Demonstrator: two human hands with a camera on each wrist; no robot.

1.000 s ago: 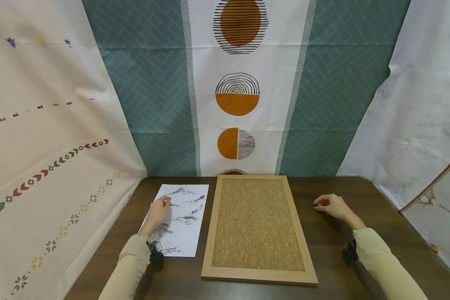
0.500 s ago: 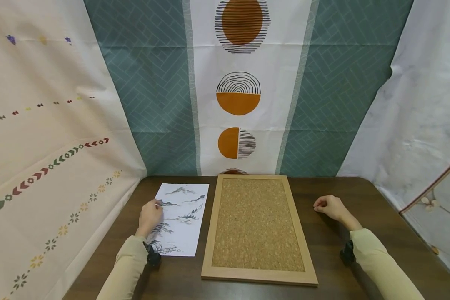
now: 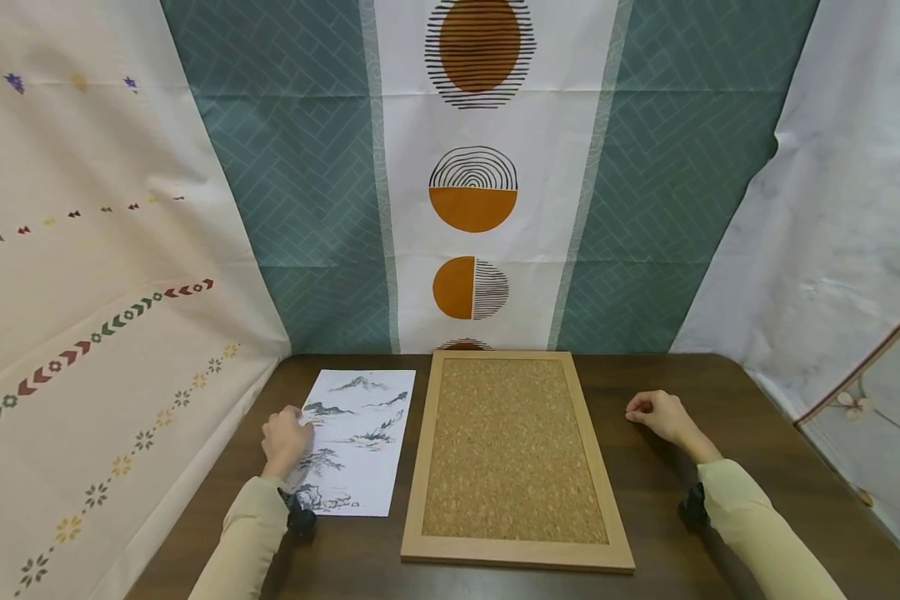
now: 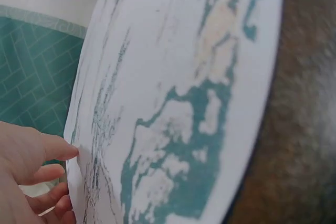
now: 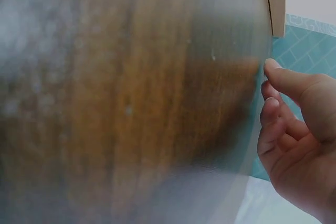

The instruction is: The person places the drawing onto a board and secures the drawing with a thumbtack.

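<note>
A dark wooden bench (image 3: 757,400) stood against hanging cloths: a teal herringbone curtain (image 3: 292,183) with a white centre strip of orange discs (image 3: 474,187), a cream patterned sheet (image 3: 97,275) left, a white cloth (image 3: 847,208) right.

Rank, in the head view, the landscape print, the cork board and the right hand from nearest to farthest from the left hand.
1. Landscape print: the left hand touches its left edge.
2. Cork board: centre of the table, right of the print.
3. Right hand: beyond the board, on the table's right side.

White sheet (image 3: 356,442) bears grey-black ink landscape; corkboard (image 3: 512,450) speckled tan
</note>
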